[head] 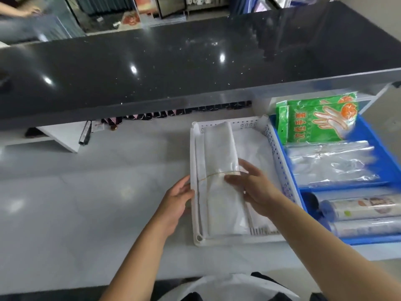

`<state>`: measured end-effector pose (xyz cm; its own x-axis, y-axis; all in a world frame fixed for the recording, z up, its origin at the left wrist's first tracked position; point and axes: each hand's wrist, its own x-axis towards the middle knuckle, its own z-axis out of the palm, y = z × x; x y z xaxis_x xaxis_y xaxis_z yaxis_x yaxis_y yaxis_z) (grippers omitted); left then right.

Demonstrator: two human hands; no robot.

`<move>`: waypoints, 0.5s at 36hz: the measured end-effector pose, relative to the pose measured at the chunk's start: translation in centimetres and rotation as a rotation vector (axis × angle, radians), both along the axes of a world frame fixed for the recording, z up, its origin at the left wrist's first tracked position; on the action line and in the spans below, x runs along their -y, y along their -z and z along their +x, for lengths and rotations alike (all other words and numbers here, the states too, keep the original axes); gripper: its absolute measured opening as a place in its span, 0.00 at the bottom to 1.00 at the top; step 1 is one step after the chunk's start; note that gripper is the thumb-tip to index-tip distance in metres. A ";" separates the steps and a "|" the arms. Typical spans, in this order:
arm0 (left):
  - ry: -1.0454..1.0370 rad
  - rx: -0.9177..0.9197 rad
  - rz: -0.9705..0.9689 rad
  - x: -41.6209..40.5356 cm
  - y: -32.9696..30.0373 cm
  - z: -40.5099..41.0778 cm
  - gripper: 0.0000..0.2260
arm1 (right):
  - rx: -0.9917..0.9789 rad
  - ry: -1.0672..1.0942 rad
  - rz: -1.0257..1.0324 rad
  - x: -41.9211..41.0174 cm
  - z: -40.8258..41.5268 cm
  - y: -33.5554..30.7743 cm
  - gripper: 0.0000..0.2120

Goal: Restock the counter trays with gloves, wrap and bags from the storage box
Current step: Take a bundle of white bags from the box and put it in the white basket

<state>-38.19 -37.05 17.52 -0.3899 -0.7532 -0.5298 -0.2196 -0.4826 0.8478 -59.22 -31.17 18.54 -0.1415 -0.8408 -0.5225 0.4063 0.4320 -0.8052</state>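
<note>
**Bag bundle at the white tray**

Nearest: two bare forearms reaching forward over a pale grey work surface.

Left hand: fingers relaxed and straight, touching the left edge of the bundle at the tray's left wall; nothing clasped.

Right hand: fingers nearly straight, resting on top of the bundle, thumb beside a thin rubber band that crosses it. Whether it pinches the band, I cannot tell.

Bundle of clear bags: long, folded, lying lengthwise in the left half of the white perforated tray.

Blue tray, touching the white tray's right side: near compartment, rolls of wrap; far compartment, loose clear bags, then green glove packets leaning upright.

Farthest: black glossy counter, raised above the work surface.
</note>
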 end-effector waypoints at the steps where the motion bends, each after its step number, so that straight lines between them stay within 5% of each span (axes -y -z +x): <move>1: -0.004 0.000 -0.004 0.0 -0.1 0.0 0.21 | -0.068 -0.031 0.022 0.6 0.6 0.1 0.21; 6: 0.007 0.035 -0.023 -0.2 0.0 -0.3 0.22 | -0.525 -0.140 0.103 0.3 2.3 1.5 0.39; 18: 0.057 0.054 -0.049 -0.2 0.9 0.0 0.32 | -0.888 -0.341 0.035 -1.2 2.1 1.9 0.35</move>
